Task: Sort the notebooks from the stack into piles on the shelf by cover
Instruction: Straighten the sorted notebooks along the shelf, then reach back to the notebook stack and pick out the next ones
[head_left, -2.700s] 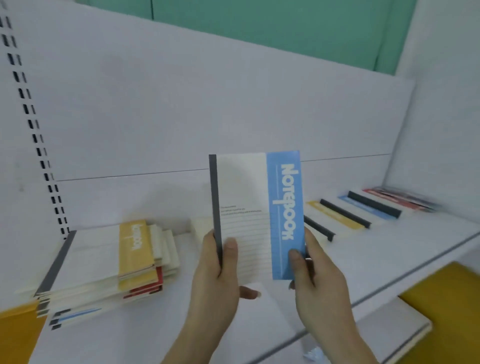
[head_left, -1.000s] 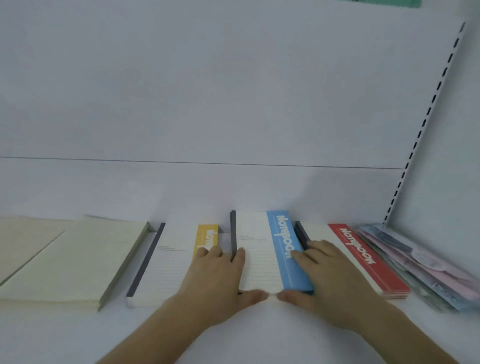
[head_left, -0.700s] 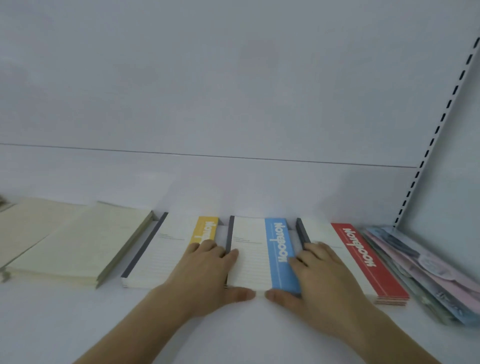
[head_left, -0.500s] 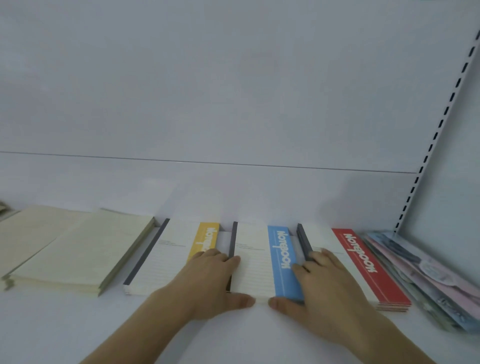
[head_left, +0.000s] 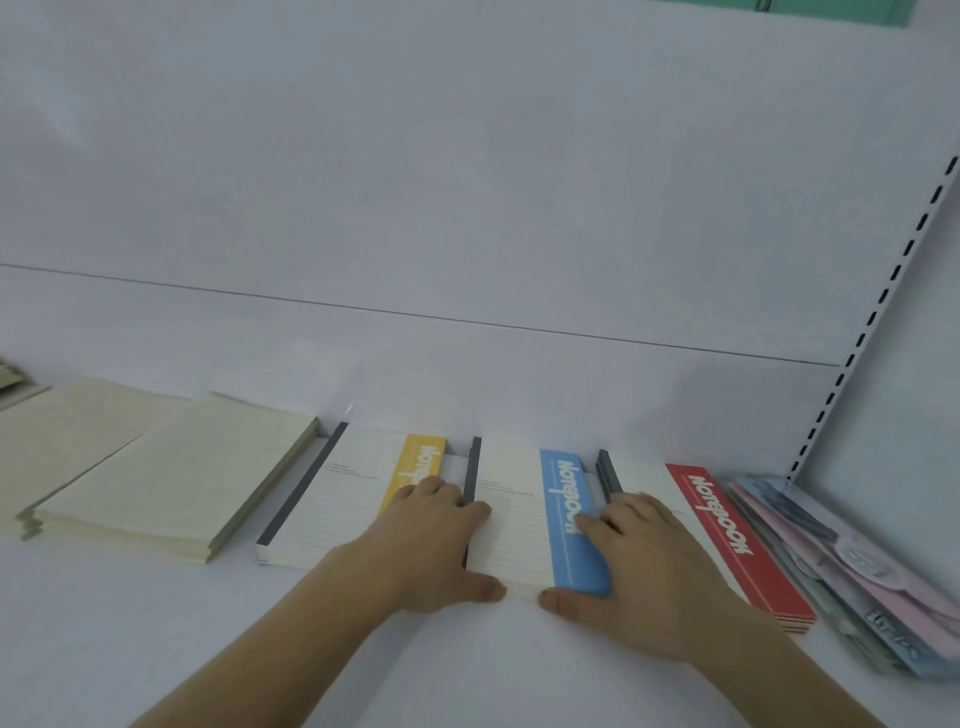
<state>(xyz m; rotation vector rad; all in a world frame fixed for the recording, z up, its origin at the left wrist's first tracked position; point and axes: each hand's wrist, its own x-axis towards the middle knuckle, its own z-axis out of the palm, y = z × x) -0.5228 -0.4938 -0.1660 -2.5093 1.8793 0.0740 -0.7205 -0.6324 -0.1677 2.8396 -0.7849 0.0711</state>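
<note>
Head view shows both hands bracketing the blue-band notebook (head_left: 535, 519), which lies flat on the shelf (head_left: 156, 634) atop its own pile. The left hand (head_left: 431, 545) lies along the dark spine edge with fingers curved over it and the thumb against the near edge; the right hand (head_left: 644, 566) mirrors it on the blue side, fingers bent onto the cover, thumb at the near corner. Neither lifts it; judging by this, the 2 hands are squaring it with the copies below. It sits between the yellow-band pile (head_left: 358, 493) just to its left and the red-band pile (head_left: 727, 530) to its right, spines parallel, so each cover colour reads apart. Farther left lie plain cream pads (head_left: 156, 483); far right, a slanted pastel stack (head_left: 852, 566).
</note>
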